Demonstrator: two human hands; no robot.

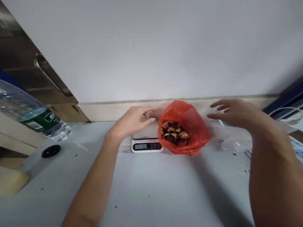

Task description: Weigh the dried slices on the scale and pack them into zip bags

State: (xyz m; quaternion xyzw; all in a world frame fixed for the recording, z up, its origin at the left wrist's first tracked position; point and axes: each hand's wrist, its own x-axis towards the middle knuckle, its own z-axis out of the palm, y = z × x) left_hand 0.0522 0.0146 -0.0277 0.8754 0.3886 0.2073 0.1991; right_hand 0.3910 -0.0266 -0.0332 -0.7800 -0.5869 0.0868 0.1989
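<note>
A red plastic bag (197, 126) stands with its mouth spread, showing several brown, dried shell-like pieces (175, 132) inside. Left of it sits a white digital kitchen scale (146, 150), its display lit; the bag covers part of its right side. Over the scale's plate, my left hand (132, 121) is open, with curved fingers and the thumb apart, close to the bag's left side. My right hand (233, 112) hovers to the right of the bag, fingers spread and holding nothing. Clear plastic packaging (233, 143) lies below it.
At the left, a clear water bottle (35, 115) with a green label stands near a round black object (50, 151). A pale yellow item (14, 181) is at the left edge. The wall (151, 56) rises behind the grey tabletop (146, 192). A white cable (286, 108) runs at right.
</note>
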